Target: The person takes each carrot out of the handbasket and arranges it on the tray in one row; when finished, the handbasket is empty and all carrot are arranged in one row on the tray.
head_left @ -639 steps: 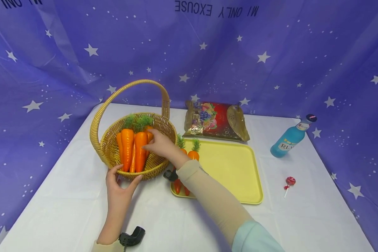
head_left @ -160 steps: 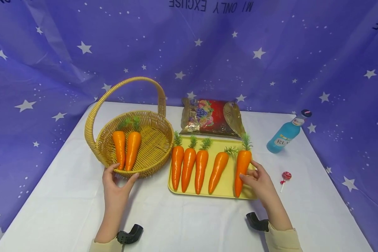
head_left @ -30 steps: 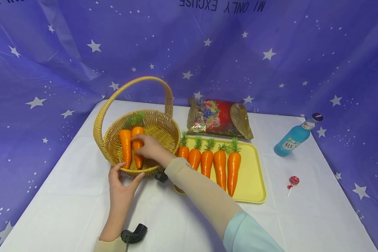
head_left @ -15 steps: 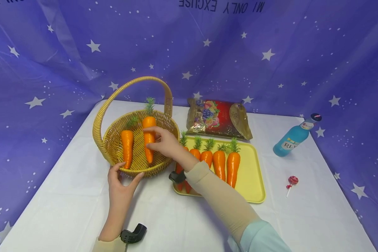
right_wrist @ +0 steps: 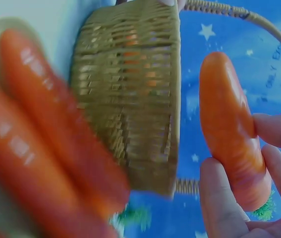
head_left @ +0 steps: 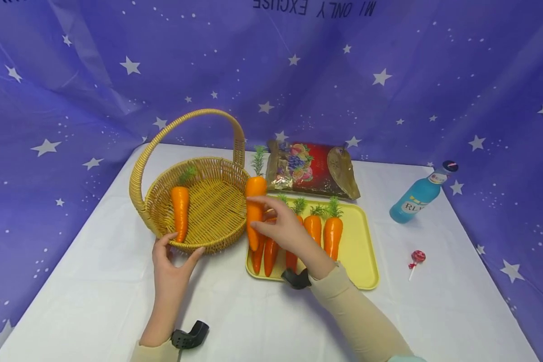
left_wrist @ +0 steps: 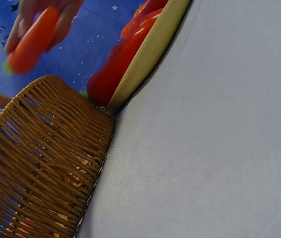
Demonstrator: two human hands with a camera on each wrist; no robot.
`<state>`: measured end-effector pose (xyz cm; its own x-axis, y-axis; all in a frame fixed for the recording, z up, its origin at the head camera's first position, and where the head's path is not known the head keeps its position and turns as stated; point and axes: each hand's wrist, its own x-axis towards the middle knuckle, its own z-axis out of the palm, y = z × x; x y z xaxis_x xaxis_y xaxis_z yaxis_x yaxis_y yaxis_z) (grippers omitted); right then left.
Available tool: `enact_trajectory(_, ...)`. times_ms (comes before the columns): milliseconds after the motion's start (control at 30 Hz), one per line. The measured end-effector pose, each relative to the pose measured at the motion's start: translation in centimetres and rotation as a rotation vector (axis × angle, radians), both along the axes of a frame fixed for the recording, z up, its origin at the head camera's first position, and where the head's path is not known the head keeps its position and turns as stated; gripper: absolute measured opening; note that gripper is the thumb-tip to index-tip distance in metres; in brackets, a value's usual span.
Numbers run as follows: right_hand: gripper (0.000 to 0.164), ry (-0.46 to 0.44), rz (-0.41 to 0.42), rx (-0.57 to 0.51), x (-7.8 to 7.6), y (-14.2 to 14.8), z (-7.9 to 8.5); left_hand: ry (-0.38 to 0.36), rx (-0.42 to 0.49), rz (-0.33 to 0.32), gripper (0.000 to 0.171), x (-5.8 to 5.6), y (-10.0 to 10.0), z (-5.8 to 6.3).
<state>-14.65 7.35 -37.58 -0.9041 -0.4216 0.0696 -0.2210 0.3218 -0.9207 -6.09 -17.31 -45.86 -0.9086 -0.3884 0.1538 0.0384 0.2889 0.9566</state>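
My right hand [head_left: 285, 226] pinches an orange carrot with a green leafy top [head_left: 255, 201] between thumb and fingers. It holds it raised over the left end of the yellow tray [head_left: 364, 251], beside the basket's right rim. In the right wrist view the held carrot [right_wrist: 229, 129] is apart from the basket wall. My left hand [head_left: 172, 271] grips the front rim of the wicker basket [head_left: 226, 244]. One carrot [head_left: 180, 211] lies inside the basket. Several carrots [head_left: 332, 236] lie side by side on the tray, partly hidden by my right hand and wrist.
A red and gold fruit-printed bag [head_left: 314, 168] lies behind the tray. To the right stand a blue bottle [head_left: 416, 198] and a wrapped lollipop [head_left: 418, 257]. The basket's tall handle [head_left: 185, 118] arches over it. A purple starry cloth hangs behind the white table.
My right hand has lifted one of the basket's two carrots out over the rim and carried it right to above the tray. My left hand stays on the basket rim.
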Motion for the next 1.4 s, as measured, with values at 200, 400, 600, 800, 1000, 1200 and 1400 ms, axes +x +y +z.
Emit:
enact_trajectory(200,0.050,-0.042,-0.120,0.002,1.8,4.6,-0.8,-0.001,0.022,-0.009,0.067,0.5,0.7,1.6)
enact_trajectory(400,0.051,-0.042,-0.258,0.049,3.1,9.6,-1.8,0.002,0.022,-0.007,0.066,1.1,1.3,3.1)
enact_trajectory(600,0.051,-0.038,-0.362,0.092,4.2,14.6,-3.0,0.000,0.024,-0.004,0.065,1.0,1.3,3.0)
enact_trajectory(800,0.053,-0.086,-0.453,0.147,5.0,18.1,-3.4,-0.015,0.010,0.003,0.069,0.2,0.4,0.7)
enact_trajectory(1000,0.053,-0.154,-0.400,0.244,5.2,19.4,-4.8,-0.011,-0.007,0.005,0.069,0.0,0.1,0.0)
enact_trajectory(1200,0.049,-0.186,-0.372,0.334,5.0,18.5,-5.5,0.003,-0.002,0.003,0.068,-0.1,0.2,0.0)
enact_trajectory(1400,0.042,-0.199,-0.384,0.428,4.9,17.4,-5.3,-0.007,0.002,0.004,0.070,-0.2,0.0,-0.1)
